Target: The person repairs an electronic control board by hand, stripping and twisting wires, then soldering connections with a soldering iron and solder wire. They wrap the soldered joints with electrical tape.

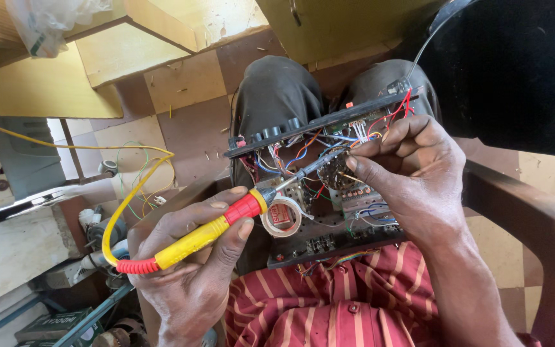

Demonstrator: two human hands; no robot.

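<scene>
1. The left hand [191, 270] sits at seven o'clock in the view, fingers curled tight around the yellow-and-red handle of a soldering iron [216, 228], thumb lying along the top.
2. The iron's metal shaft runs up toward two o'clock from that grip, its tip reaching the middle of the open electronics chassis [329, 186].
3. The chassis rests across the person's lap, front panel with a row of dark knobs [277, 130] at its twelve o'clock edge, tilted up on the knees [277, 90].
4. The right hand [412, 173] comes in from four o'clock, fingertips pinched together on something fine right beside the iron's tip; whether it is a wire or solder, I cannot tell.
5. Red, blue and orange wires [303, 151] tangle inside the chassis, just under the panel.
6. A roll of tape [284, 215] lies in the chassis at its eight o'clock corner, touching the iron's red collar.
7. The iron's yellow cord [123, 205] loops out at nine o'clock, over the cluttered floor.
8. A red striped shirt [329, 308] fills six o'clock, and a dark wooden chair arm [521, 212] crosses at three.
</scene>
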